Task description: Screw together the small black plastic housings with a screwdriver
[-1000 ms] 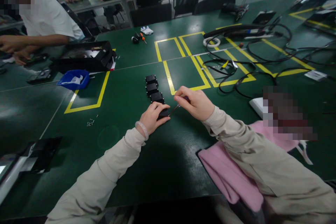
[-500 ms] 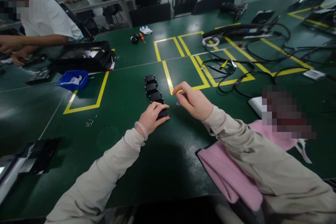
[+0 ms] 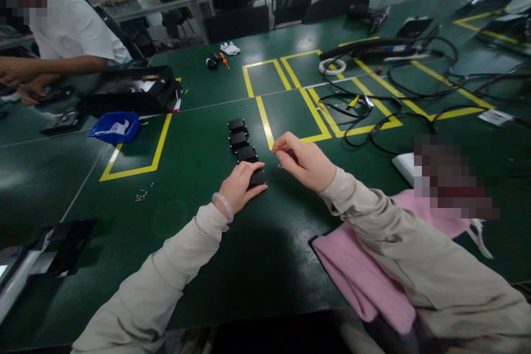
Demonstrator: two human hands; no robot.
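Observation:
My left hand [image 3: 239,183] is closed around a small black block [image 3: 257,178] on the table, fingers over its far side and thumb along its near side. A tiny bright point, perhaps a screw, shows at the block's right corner. My right hand [image 3: 305,161] pinches a thin screwdriver [image 3: 278,167], its handle mostly hidden by the fingers. The shaft slants down left toward that corner, its tip apparently a little apart from the block. Beyond my left hand, similar black blocks [image 3: 238,140] stand in a row with small bright studs at their sides.
Loose screws [image 3: 141,195] lie to the left, near a blue tray [image 3: 131,126]. A black housing [image 3: 136,88] stands before a co-worker in a white shirt [image 3: 78,27]. Black cables [image 3: 373,133] spread at the right. Pink cloth [image 3: 365,271] lies under my right forearm.
The screwdriver's tip has drawn back slightly up and right from the block's corner. My right hand has shifted very little; my left hand stays on the block.

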